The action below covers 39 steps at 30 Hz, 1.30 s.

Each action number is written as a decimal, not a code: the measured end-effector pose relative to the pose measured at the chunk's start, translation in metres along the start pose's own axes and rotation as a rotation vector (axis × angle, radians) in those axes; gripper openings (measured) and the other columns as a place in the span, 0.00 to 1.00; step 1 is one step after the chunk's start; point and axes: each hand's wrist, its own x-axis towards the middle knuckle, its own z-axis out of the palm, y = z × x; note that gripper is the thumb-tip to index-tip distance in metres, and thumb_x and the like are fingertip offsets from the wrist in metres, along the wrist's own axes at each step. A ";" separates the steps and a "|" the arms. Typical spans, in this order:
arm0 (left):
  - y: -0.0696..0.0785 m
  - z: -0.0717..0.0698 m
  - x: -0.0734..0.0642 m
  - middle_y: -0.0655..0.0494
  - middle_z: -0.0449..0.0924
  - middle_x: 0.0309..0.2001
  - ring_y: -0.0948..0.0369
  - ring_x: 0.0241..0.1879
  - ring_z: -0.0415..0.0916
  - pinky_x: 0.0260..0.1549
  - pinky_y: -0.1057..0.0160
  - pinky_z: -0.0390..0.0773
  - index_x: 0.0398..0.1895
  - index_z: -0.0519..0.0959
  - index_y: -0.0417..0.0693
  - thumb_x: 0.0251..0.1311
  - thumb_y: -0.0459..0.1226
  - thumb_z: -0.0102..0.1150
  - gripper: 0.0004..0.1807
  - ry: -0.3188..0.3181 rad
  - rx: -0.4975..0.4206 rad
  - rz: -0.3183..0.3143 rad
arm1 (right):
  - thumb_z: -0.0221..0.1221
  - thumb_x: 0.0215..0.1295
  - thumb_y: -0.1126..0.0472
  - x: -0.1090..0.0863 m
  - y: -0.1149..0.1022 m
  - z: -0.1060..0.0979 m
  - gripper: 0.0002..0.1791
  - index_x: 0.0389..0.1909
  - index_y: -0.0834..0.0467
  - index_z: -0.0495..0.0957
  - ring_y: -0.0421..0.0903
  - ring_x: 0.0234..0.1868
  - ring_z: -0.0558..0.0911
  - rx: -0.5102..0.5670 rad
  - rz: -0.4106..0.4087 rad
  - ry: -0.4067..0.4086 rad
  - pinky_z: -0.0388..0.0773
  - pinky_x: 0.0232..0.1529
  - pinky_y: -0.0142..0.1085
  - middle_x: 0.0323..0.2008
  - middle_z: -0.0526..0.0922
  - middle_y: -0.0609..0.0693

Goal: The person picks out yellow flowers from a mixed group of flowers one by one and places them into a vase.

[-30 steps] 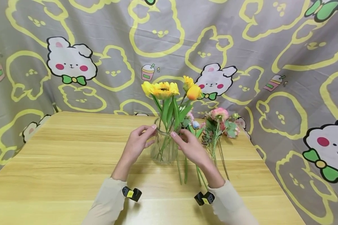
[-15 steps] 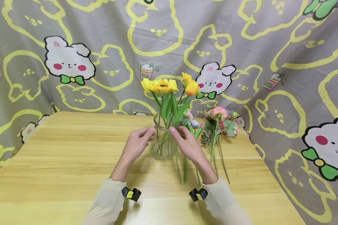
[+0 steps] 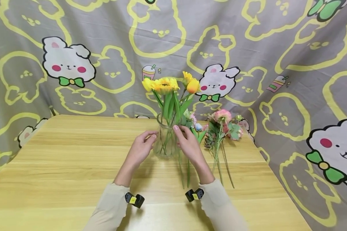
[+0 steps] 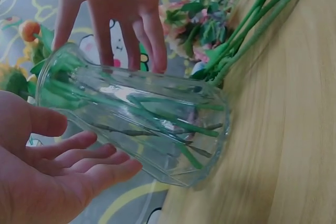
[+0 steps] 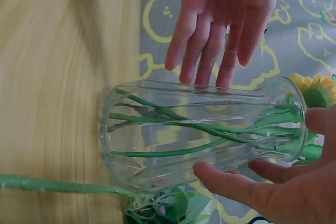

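A clear glass vase (image 3: 165, 141) stands upright on the table in the head view, with yellow flowers (image 3: 164, 85) and a yellow-orange tulip (image 3: 193, 86) in it. Through the glass, several green and brown stems (image 5: 194, 127) are visible. My left hand (image 3: 142, 147) is beside the vase's left side, its fingers loosely extended; in the left wrist view (image 4: 58, 166) it looks slightly apart from the glass. On the other side, my right hand (image 3: 190, 146) has relaxed fingers along the vase and its thumb near the rim. Whether its fingertips touch is hard to tell.
Right of the vase lie pink flowers (image 3: 223, 116) with long stems, plus a pale blue bud (image 3: 198, 127) on green leaves. Several loose stems point toward the front of the wooden table (image 3: 75, 166). A patterned curtain (image 3: 112, 38) hangs behind the table.
The vase with its flowers has shifted a little away from me. My left fingers have come away from the rim, and my right forearm has moved inward to the left.
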 end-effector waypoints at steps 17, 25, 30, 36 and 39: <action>-0.006 0.003 0.003 0.43 0.68 0.73 0.43 0.71 0.67 0.71 0.41 0.69 0.77 0.65 0.58 0.78 0.45 0.46 0.26 -0.074 0.072 -0.028 | 0.47 0.79 0.39 0.012 0.012 -0.003 0.35 0.74 0.58 0.63 0.58 0.67 0.75 -0.028 0.027 -0.009 0.76 0.68 0.53 0.70 0.70 0.59; 0.001 0.001 -0.003 0.47 0.69 0.72 0.46 0.73 0.65 0.74 0.42 0.65 0.74 0.69 0.51 0.78 0.48 0.45 0.26 -0.059 0.121 -0.033 | 0.49 0.78 0.41 0.005 0.002 -0.012 0.36 0.76 0.60 0.61 0.61 0.72 0.69 -0.286 0.090 -0.164 0.70 0.71 0.59 0.73 0.68 0.61; 0.001 -0.001 -0.003 0.46 0.69 0.73 0.45 0.72 0.66 0.71 0.43 0.69 0.74 0.68 0.48 0.79 0.47 0.45 0.26 -0.080 0.093 -0.035 | 0.50 0.78 0.41 0.002 -0.004 -0.009 0.39 0.77 0.63 0.57 0.61 0.73 0.68 -0.293 0.090 -0.218 0.68 0.73 0.58 0.74 0.65 0.63; -0.003 0.000 0.000 0.44 0.66 0.74 0.44 0.70 0.69 0.69 0.44 0.73 0.76 0.64 0.47 0.79 0.47 0.44 0.28 -0.110 0.090 -0.038 | 0.50 0.78 0.44 0.003 -0.003 -0.006 0.39 0.79 0.62 0.54 0.62 0.74 0.66 -0.267 0.083 -0.230 0.67 0.73 0.59 0.74 0.64 0.63; -0.007 0.002 0.000 0.45 0.64 0.76 0.44 0.72 0.66 0.71 0.44 0.70 0.78 0.61 0.48 0.79 0.47 0.43 0.29 -0.126 0.100 -0.046 | 0.50 0.78 0.43 0.004 0.000 -0.005 0.40 0.80 0.59 0.51 0.62 0.74 0.66 -0.259 0.078 -0.247 0.67 0.73 0.59 0.74 0.65 0.63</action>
